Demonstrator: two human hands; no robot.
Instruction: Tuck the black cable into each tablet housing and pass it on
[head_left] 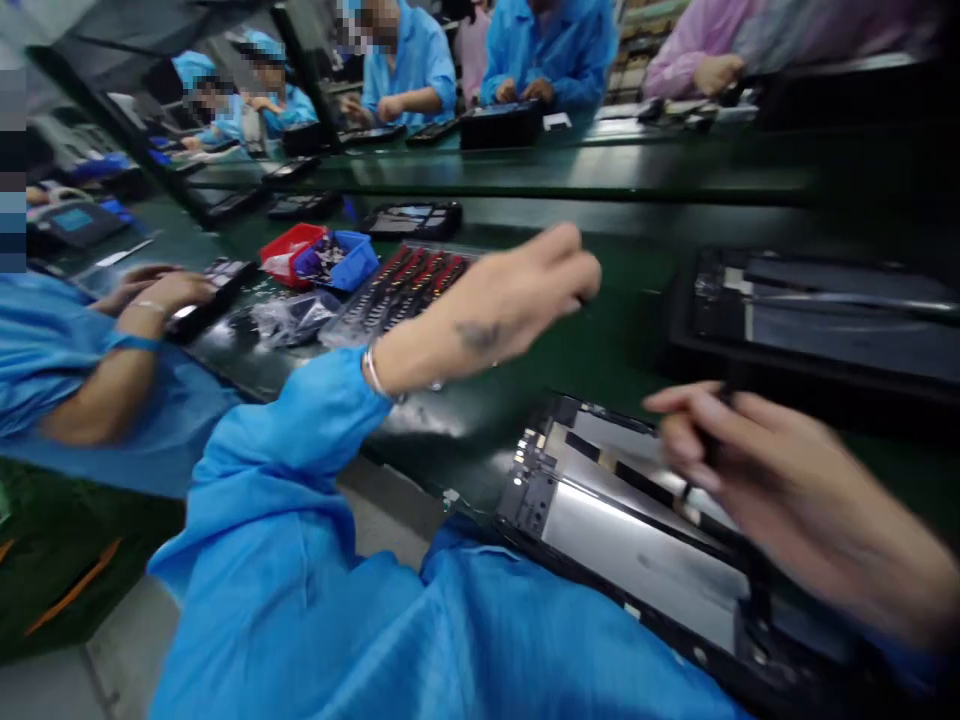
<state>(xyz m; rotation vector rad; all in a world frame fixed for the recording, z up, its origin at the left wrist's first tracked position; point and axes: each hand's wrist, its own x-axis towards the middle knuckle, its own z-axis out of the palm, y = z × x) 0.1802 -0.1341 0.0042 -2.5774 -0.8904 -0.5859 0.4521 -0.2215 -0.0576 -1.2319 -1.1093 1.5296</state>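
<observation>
The left hand (pixel 517 300) is held out over the table (pixel 626 335), palm down, fingers curled; whether anything is gripped cannot be told. The right hand (pixel 780 475) is poised over the opened tablet (pixel 637 550) at the table's near edge, a slim dark tool (pixel 708 446) pinched between its fingers.

I'm getting a dark green desk (pixel 626 325) on my end. The open device (pixel 637 570) has black edges around silver-grey panels, plus tiny gold-ish contacts (pixel 529 447) at one end. Red bin (pixel 279 243), blue bin (pixel 358 266), then a tray (pixel 409 285) striped red and black. Left sleeve (pixel 300 430) is bright blue, one co-worker's sleeve (pixel 690 52) pinkish-lilac.
</observation>
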